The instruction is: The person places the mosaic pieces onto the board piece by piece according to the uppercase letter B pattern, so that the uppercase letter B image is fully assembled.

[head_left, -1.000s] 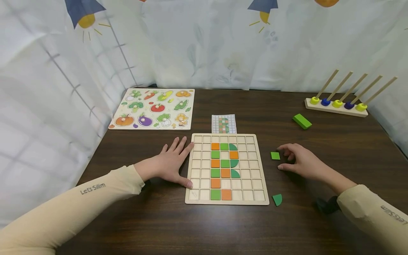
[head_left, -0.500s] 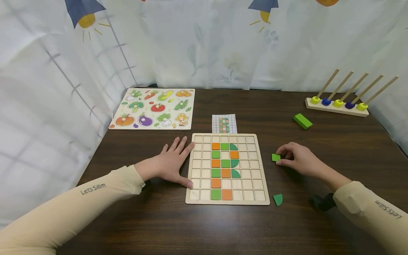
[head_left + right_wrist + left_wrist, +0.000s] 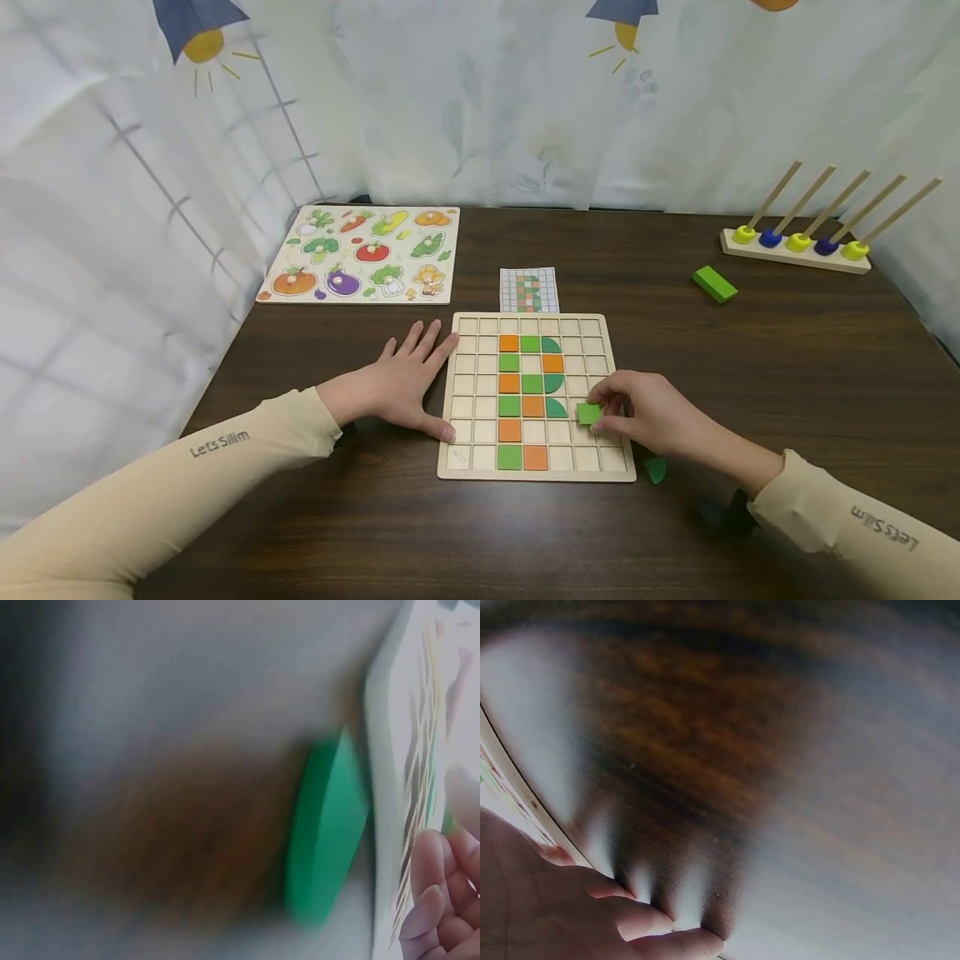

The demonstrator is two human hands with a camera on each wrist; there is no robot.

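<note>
My right hand (image 3: 648, 412) pinches a light green square tile (image 3: 588, 414) between thumb and fingers, over the right part of the wooden grid board (image 3: 465, 462). Orange and green square tiles and several dark green quarter-round tiles sit in the board's cells. My left hand (image 3: 401, 387) lies with spread, straight fingers at the board's left edge, thumb and a fingertip touching its frame. A loose dark green quarter-round tile (image 3: 656, 470) lies on the table by the board's lower right corner; the right wrist view shows this green tile (image 3: 326, 832) close up, beside the board's edge.
A printed pattern card (image 3: 528, 290) lies behind the board. At the back left is a vegetable peg puzzle (image 3: 360, 267). A green block (image 3: 715, 284) lies at the right, in front of a bead stand (image 3: 795, 252) with upright rods. White curtains surround the table (image 3: 480, 533).
My right hand has closed its thumb and fingers on the light green square tile, lifted it from the table and carried it left over the board. My left hand stays put.
</note>
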